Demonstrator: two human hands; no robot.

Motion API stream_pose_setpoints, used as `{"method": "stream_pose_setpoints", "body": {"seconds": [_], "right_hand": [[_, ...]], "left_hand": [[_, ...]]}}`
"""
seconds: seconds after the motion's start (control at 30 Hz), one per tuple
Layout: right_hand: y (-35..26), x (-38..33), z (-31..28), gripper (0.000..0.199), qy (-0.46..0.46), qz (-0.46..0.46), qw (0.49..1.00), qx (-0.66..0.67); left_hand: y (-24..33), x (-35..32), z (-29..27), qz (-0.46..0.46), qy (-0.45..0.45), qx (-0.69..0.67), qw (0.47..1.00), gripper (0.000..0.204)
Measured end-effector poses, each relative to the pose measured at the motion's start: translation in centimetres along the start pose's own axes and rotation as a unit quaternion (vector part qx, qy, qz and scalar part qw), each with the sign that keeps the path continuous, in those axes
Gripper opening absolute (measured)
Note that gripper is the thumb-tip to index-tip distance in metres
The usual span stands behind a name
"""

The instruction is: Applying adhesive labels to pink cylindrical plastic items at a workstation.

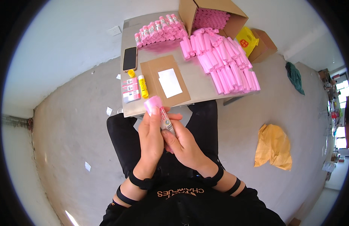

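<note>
Left hand (pixel 150 136) and right hand (pixel 185 146) pinch one roll (pixel 153 103) mid-label (pixel 167 124); labelled stack (pixel 159 31) looks done, bigger bare pile (pixel 221 56) pending.

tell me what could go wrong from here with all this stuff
The label on the held pink roll might crease under finger pressure. Piled rolls near the table edge could tumble off. The glue stick might dry out, as its yellow cap appears to sit apart.
</note>
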State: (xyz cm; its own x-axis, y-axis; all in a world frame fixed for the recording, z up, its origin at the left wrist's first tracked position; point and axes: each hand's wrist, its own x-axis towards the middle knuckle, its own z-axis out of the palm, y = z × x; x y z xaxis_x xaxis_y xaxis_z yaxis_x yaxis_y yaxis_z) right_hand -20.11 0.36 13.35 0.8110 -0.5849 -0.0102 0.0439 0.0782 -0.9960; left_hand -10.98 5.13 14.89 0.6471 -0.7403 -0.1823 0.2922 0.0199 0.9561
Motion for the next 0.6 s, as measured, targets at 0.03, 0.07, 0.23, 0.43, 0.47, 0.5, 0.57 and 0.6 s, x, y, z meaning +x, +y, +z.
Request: {"method": "stream_pose_setpoints", "body": {"seconds": [0.03, 0.07, 0.23, 0.43, 0.47, 0.5, 0.57, 0.6], "right_hand": [[-0.4, -0.1, 0.0, 0.028, -0.015, 0.026, 0.999, 0.025], [-0.7, -0.1, -0.1, 0.03, -0.031, 0.053, 0.997, 0.049], [-0.9, 0.2, -0.5, 0.031, -0.062, 0.117, 0.978, 0.16], [-0.6, 0.6, -0.4, 0.037, -0.081, 0.143, 0.961, 0.221], [-0.5, 0.5, -0.4, 0.037, -0.084, 0.141, 0.961, 0.222], [-0.3, 0.5, -0.5, 0.035, -0.093, 0.119, 0.965, 0.216], [-0.4, 0.3, -0.6, 0.033, -0.102, 0.096, 0.967, 0.214], [-0.7, 0.1, -0.7, 0.033, -0.117, 0.084, 0.971, 0.192]], "left_hand": [[0.0, 0.2, -0.2, -0.011, -0.01, -0.023, 1.0, 0.044], [0.1, 0.2, -0.4, -0.02, -0.02, -0.046, 0.999, 0.045], [1.2, 0.7, -1.9, -0.129, -0.102, -0.139, 0.977, 0.04], [0.7, 0.5, -1.1, -0.114, -0.04, -0.17, 0.978, 0.042], [1.1, 0.3, -1.0, -0.111, -0.038, -0.168, 0.979, 0.042], [1.9, 0.0, -0.9, -0.1, -0.053, -0.126, 0.986, 0.042], [2.2, -0.3, -1.1, -0.074, -0.088, -0.03, 0.993, 0.04], [1.9, -0.3, -1.5, -0.075, -0.088, -0.026, 0.993, 0.04]]}}
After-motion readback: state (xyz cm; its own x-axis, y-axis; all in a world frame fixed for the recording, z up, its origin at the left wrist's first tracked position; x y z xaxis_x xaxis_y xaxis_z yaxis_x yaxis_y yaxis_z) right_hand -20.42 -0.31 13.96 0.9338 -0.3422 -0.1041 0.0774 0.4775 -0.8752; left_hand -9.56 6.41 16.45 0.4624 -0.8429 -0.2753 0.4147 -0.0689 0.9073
